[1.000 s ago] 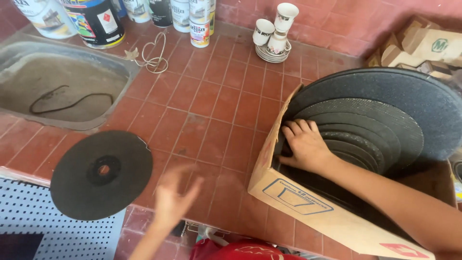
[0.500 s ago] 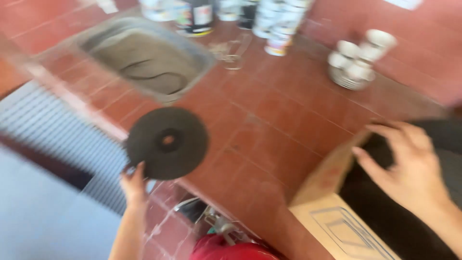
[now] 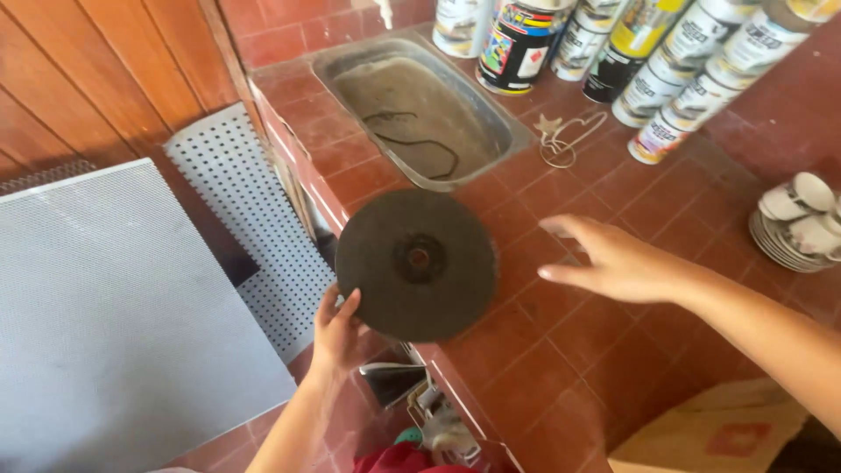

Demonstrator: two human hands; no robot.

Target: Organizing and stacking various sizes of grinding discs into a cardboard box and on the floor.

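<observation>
While left hand [image 3: 337,328] pinches dark cutting disc [image 3: 416,263] by its rim, right hand [image 3: 613,258] reaches in, fingers spread; next probably a two-handed grasp.

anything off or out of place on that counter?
The sunken metal tray holds a loose dark cord on a layer of grime, and a bent bit of white wire lies on the tiles beside it. The dark disc in the left hand looks intact.
</observation>
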